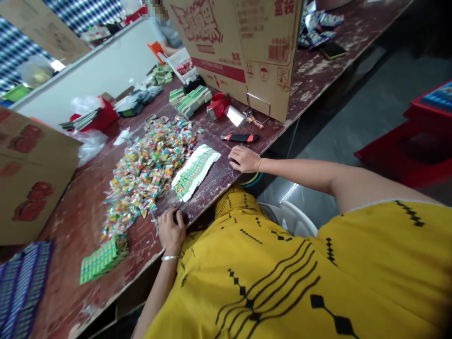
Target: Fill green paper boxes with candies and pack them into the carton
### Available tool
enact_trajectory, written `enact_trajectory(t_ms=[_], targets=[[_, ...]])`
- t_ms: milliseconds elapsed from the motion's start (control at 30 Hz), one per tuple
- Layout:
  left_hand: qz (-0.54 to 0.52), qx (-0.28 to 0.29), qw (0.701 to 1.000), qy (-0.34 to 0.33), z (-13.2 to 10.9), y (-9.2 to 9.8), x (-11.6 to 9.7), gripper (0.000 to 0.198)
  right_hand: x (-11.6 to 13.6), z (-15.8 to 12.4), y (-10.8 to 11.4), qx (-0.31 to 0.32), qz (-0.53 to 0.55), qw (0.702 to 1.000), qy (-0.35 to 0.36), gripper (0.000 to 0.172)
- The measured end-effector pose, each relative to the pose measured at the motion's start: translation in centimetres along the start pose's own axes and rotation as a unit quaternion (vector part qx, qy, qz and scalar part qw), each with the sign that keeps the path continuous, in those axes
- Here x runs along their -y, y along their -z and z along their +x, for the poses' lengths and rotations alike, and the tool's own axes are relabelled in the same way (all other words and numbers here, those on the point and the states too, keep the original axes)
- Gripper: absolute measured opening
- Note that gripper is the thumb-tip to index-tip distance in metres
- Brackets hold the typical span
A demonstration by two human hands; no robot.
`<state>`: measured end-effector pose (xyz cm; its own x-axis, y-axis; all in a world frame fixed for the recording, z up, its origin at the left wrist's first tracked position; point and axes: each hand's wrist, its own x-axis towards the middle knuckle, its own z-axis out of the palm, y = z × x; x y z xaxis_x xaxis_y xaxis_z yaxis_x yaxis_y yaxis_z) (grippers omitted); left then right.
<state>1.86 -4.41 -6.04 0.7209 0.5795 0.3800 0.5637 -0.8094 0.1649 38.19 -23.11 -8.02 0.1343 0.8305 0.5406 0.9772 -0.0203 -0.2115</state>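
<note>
My left hand rests at the table's front edge, its thumb apart from the loosely bent fingers and nothing visible in it. Farther right, my right hand lies on the tabletop with its fingers loosely spread, holding nothing. Between the hands is a row of flat green-and-white packets. Just beyond the right hand sits a black-and-orange utility knife. A wide heap of small wrapped candies covers the table past my left hand. Nearer the left, green packets stand in a row.
Cardboard boxes stand at the left and the back. A red tape dispenser and stacked green-white packets lie near the back box. A phone is at the far right. Another person sits across the table. A red stool stands right.
</note>
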Motion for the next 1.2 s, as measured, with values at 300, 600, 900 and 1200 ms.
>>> enact_trajectory(t_ms=[300, 600, 900, 1200], targets=[[-0.003, -0.026, 1.0, 0.011, 0.0, 0.1, -0.5, 0.027, 0.7, 0.3, 0.5, 0.005, -0.038, 0.999, -0.016, 0.025], [-0.005, -0.015, 1.0, 0.02, 0.2, -0.1, -0.8, 0.025, 0.9, 0.2, 0.6, 0.014, -0.047, 0.998, -0.038, 0.028], [-0.028, -0.007, 1.0, 0.002, -1.4, 6.0, 2.0, 0.033, 0.8, -0.1, 1.4, 0.028, -0.04, 0.997, -0.055, 0.029], [-0.026, -0.111, 0.976, 0.185, -11.2, 14.9, 9.0, 0.042, 5.2, 0.7, 4.4, 0.022, -0.104, 0.993, 0.055, 0.034]])
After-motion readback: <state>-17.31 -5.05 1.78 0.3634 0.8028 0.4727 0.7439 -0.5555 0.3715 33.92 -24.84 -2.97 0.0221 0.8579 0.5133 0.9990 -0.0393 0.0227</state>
